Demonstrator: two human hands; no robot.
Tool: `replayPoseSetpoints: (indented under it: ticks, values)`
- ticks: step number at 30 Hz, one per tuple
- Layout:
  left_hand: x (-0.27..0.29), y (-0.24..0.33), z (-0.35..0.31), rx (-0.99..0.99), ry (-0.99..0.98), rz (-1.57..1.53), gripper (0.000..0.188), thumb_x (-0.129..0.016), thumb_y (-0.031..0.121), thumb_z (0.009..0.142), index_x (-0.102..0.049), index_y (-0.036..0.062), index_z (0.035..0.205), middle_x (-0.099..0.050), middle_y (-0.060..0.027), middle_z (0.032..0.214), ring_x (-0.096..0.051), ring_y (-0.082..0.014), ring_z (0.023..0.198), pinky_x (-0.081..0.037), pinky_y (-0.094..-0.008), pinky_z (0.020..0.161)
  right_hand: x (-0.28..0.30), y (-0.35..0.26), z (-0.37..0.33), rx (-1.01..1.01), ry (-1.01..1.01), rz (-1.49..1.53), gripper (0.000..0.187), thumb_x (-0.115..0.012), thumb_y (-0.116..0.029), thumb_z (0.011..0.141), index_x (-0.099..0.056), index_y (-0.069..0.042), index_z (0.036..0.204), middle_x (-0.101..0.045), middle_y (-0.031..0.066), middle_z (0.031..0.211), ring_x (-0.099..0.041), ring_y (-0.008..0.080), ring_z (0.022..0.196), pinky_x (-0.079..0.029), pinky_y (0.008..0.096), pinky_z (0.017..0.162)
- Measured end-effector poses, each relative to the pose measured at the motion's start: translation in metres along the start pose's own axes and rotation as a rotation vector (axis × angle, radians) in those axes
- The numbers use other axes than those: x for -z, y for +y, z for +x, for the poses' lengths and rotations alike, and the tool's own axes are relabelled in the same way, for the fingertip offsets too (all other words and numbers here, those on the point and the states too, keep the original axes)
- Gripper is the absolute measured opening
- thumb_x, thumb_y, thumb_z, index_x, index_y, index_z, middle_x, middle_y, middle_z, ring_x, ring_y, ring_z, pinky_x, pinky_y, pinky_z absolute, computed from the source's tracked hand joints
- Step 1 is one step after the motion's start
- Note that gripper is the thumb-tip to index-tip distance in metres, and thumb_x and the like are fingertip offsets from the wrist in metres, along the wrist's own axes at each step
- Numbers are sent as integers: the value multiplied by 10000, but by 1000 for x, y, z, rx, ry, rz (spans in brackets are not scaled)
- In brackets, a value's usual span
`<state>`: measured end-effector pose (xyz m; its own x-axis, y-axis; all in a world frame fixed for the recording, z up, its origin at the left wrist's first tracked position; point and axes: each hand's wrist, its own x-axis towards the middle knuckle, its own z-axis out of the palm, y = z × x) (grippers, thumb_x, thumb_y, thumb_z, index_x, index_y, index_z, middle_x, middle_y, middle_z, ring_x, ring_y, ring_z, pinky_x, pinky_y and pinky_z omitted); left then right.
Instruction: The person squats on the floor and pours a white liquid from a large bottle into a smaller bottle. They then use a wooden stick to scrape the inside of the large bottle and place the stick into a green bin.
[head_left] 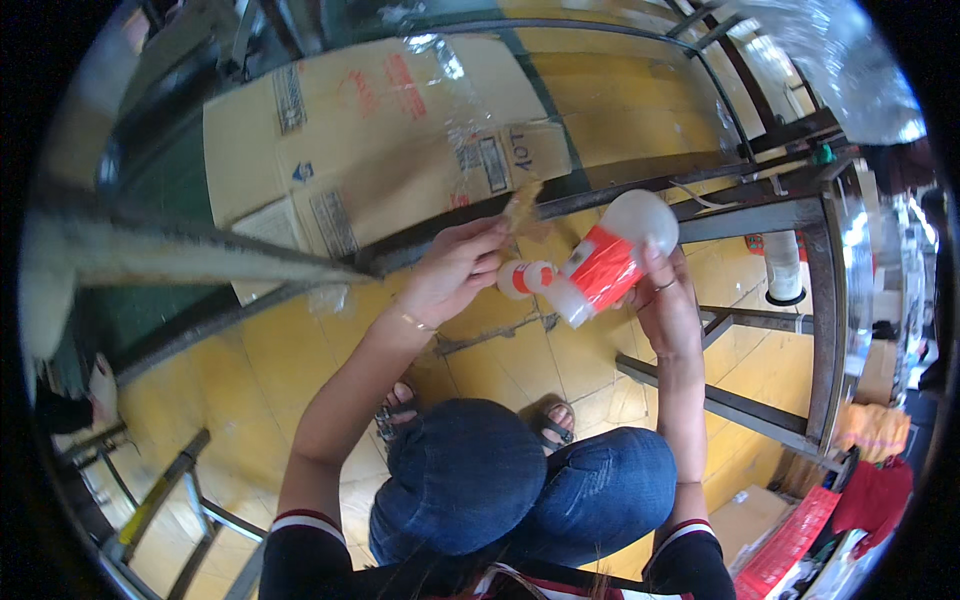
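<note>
My right hand (668,305) grips a whitish cylinder with a bright red band (605,265), its thumb on the near side and its fingers mostly behind. The cylinder is tilted, its round pale end facing up and away. Beside its lower end is a small white piece with red markings (525,279); whether the two are joined I cannot tell. My left hand (460,265) is closed, thumb and fingertips pinching a crinkled, translucent brown scrap (522,208). Both hands are raised over the gap between my knees and the metal frame.
A flattened cardboard box (400,150) with clear tape lies ahead on a dark surface. A metal rail (230,250) crosses at left, and a metal-legged frame (825,310) stands at right. Below is yellow tiled floor (500,360). A red box (790,540) sits at lower right.
</note>
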<state>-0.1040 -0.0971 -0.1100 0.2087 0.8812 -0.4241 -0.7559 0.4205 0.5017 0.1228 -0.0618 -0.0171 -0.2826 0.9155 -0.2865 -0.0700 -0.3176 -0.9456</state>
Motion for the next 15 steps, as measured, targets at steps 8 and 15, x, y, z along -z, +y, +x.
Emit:
replayPoseSetpoints:
  ticks: [8, 15]
  values:
    - [-50, 63, -63, 384, -205, 575, 199, -640, 183, 916, -664, 17, 1022, -530, 77, 663, -416, -10, 533, -321, -191, 474, -8, -55, -35, 506, 269, -264, 891, -850, -314, 698, -303, -30, 1342, -535, 128, 1202, -570, 215, 1101, -503, 359, 913]
    - [-146, 59, -75, 13, 126, 931, 251, -659, 187, 906, -654, -6, 1067, -564, 57, 741, -415, 0, 549, -311, -185, 470, -8, -142, -91, 14, 120, 876, 523, -567, -379, 938, -427, -40, 1311, -568, 97, 1225, -581, 201, 1100, -535, 372, 875]
